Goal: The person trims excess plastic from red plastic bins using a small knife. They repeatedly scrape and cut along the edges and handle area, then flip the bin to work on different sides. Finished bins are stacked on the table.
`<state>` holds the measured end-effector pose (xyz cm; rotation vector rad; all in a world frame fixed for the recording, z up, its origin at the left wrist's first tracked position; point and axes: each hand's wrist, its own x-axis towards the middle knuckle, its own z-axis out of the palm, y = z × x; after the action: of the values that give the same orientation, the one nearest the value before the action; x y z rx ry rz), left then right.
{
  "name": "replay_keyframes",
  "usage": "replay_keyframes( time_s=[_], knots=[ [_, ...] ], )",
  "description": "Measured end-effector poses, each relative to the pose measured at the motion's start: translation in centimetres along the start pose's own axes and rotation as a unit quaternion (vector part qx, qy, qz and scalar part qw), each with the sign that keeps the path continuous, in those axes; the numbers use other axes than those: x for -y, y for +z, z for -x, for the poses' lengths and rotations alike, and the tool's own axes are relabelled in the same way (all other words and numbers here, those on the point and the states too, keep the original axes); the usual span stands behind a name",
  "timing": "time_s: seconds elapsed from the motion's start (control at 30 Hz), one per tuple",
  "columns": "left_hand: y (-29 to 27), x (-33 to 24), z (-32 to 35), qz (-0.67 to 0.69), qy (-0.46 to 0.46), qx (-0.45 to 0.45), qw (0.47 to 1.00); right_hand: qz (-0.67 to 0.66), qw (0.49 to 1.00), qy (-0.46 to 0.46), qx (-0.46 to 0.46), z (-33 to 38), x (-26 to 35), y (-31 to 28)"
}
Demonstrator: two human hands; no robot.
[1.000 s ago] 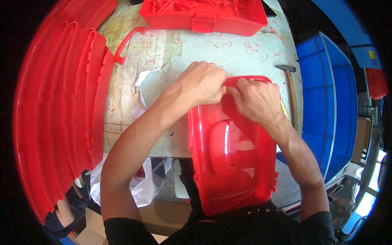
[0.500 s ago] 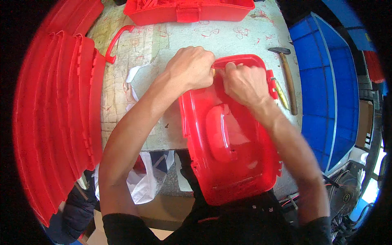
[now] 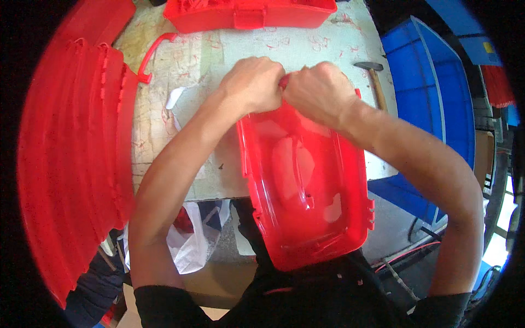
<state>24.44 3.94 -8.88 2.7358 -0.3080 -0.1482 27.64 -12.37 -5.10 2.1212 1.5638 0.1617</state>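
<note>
A glossy red plastic box lid (image 3: 306, 235) lies lengthwise before me, its near end at my lap and its far end on the worktable. Over that far end my left hand (image 3: 254, 85) is closed in a fist. My right hand (image 3: 320, 90) is curled tightly against it, knuckles up. A bit of red (image 3: 284, 81) shows between the two fists; whether it is part of the lid or a separate piece I cannot tell. What the fingers grip is hidden. Along the lid's sides run small notched hinge tabs.
Nested red plastic shells (image 3: 82, 153) are stacked at the left, beside a loose red handle (image 3: 150, 52). A red box (image 3: 213, 21) stands at the back. On the right are a hammer (image 3: 377, 90) and a blue crate (image 3: 426, 82). A white bag (image 3: 188, 240) hangs below the table edge.
My right hand has moved left and slightly up against my left fist, its elbow swinging outward. That forearm now covers the yellow object beside the lid and part of the hammer handle.
</note>
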Motion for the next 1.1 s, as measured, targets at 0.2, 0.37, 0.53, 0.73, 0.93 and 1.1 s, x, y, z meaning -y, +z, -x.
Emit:
replay_keyframes(
  time_s=[0.2, 0.37, 0.53, 0.73, 0.93, 1.1],
  knots=[
    [-0.3, -0.1, -0.4, -0.01, -0.016, 0.01, 1.0, -0.229, 0.944, 0.237, -0.002, 0.2, 1.2, 2.2],
    [-0.9, 0.0, 0.1, 0.019, -0.008, 0.012, 1.0, -0.217, 0.948, 0.224, -0.064, 1.2, 0.8, 2.1],
    [-0.5, 1.9, 1.6, 0.32, -0.012, 0.036, 0.947, -0.248, 0.902, 0.225, -0.272, 3.2, -0.2, -2.7],
    [-1.7, 3.0, 6.5, 0.27, -0.163, 0.053, 0.947, -0.324, 0.818, 0.381, -0.286, 11.9, -3.3, 0.6],
    [-3.2, 4.3, 15.7, 0.144, -0.323, -0.054, 0.934, -0.264, 0.868, 0.412, -0.084, 16.6, 0.9, 9.8],
    [-7.7, -1.8, 19.0, -0.142, -0.412, 0.152, 0.887, -0.375, 0.791, 0.434, -0.213, 19.4, 2.0, 11.7]
  ],
)
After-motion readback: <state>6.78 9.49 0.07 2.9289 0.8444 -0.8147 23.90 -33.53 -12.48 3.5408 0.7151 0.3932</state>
